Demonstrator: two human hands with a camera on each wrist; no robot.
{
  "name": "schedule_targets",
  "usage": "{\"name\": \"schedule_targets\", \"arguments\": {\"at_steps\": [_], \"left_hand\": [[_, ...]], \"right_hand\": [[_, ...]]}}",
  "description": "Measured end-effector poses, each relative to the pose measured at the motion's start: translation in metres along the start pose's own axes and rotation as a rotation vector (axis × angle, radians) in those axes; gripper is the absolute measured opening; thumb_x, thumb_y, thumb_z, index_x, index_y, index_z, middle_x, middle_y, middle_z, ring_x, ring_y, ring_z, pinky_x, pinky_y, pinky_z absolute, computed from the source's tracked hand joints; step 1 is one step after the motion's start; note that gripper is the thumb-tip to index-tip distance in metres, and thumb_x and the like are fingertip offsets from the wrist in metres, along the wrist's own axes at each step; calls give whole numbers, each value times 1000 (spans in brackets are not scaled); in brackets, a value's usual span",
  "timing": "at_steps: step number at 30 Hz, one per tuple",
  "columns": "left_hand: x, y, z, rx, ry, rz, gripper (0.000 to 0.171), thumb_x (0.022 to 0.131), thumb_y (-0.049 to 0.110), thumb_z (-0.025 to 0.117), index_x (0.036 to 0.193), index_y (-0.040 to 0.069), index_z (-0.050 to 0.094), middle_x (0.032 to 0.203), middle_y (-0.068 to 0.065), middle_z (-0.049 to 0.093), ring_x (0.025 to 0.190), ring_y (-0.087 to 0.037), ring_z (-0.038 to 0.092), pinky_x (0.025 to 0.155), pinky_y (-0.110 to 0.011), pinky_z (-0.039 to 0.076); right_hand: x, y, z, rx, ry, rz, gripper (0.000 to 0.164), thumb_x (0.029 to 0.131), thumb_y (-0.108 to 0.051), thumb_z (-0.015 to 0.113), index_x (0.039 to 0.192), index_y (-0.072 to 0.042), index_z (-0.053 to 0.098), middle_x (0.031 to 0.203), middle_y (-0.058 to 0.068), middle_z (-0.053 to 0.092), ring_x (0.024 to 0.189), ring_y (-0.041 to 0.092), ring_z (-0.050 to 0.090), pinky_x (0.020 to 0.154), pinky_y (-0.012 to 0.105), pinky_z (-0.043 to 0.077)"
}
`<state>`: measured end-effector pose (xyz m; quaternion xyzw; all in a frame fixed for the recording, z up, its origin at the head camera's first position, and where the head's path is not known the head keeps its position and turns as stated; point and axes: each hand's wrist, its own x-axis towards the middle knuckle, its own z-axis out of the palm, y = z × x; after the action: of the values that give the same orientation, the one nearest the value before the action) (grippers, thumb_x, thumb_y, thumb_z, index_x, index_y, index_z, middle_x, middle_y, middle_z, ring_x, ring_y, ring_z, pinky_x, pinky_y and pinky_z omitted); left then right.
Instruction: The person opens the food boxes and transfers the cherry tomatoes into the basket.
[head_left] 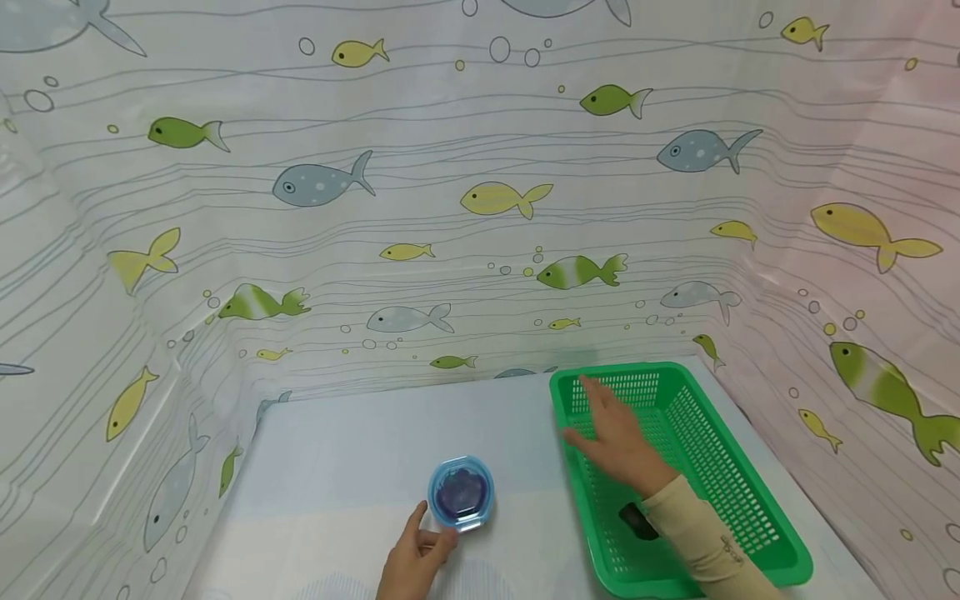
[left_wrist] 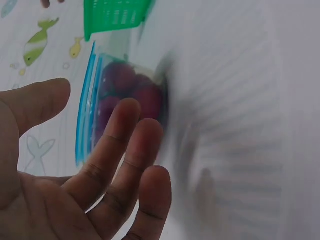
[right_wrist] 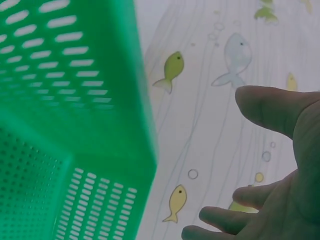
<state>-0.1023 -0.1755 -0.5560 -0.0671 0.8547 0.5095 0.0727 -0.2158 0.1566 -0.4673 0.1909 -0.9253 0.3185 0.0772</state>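
The clear plastic container with a blue rim (head_left: 461, 493) stands on the white table (head_left: 352, 467), left of the rectangular green perforated basket (head_left: 712, 442). The left hand (head_left: 418, 552), loosely spread, is beside the container; contact is unclear. The right hand (head_left: 618, 437), wide, is above the basket. The beige sleeve (head_left: 705, 533) obstructs part of it. Only the left wrist view shows round red contents (left_wrist: 122, 82).

From above, the head view faces forward and down; both closer wrist views share its lower-right perforated green basket (head_left: 707, 458).
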Motion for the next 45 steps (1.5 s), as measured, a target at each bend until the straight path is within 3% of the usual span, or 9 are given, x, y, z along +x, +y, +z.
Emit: {"name": "schedule_targets", "arguments": {"at_steps": [5,7,13,17,24,36,39,45], "left_hand": [[2,-2,6,-186,-63,-28,100,97,45,68,156,-11,9,100,-7,74,85,-20,69,67,-33,51],[2,-3,8,-218,-62,-24,100,97,43,68,156,-10,6,100,-9,74,86,-20,69,66,-31,50],[-1,-1,12,-211,-1,1,97,97,37,70,157,-8,8,95,-9,74,81,-20,69,68,-25,48],[-2,-1,13,-207,18,-9,95,97,37,70,157,-7,11,94,-8,75,80,-20,69,67,-27,49],[0,-3,13,-238,26,-9,94,97,36,70,158,-5,11,94,-9,75,80,-22,69,68,-28,50],[3,-6,11,-278,35,40,89,99,30,69,158,-5,12,93,-14,73,76,-20,69,71,-25,52],[2,-7,13,-282,27,45,89,99,28,69,158,-5,12,93,-15,73,76,-22,69,72,-25,51],[2,-9,16,-300,23,61,89,98,26,70,157,-7,12,94,-15,73,76,-24,70,72,-25,52]], "right_hand": [[4,-15,7,53,-22,-10,90,95,-36,72,157,5,21,160,28,27,147,47,25,114,63,24],[5,-23,9,64,-26,-16,89,94,-34,74,157,5,25,160,27,28,147,46,26,114,62,25],[5,-51,19,49,-46,4,80,88,-27,80,152,1,41,154,24,42,142,43,38,111,59,33],[5,-65,29,65,-72,2,79,87,-27,82,151,-2,43,152,17,47,140,38,42,111,55,36],[4,-80,43,75,-114,-39,79,87,-28,82,152,-6,44,149,15,49,136,35,48,107,53,42],[-12,-105,71,161,-227,-125,55,86,-12,82,137,-8,60,137,5,60,128,25,55,103,44,47],[-18,-106,81,126,-200,-153,54,84,-8,83,134,-7,61,134,6,62,125,25,57,101,42,48],[-31,-108,103,-78,-41,-304,45,77,-3,87,120,-5,70,122,6,67,107,22,64,91,37,54]]}}
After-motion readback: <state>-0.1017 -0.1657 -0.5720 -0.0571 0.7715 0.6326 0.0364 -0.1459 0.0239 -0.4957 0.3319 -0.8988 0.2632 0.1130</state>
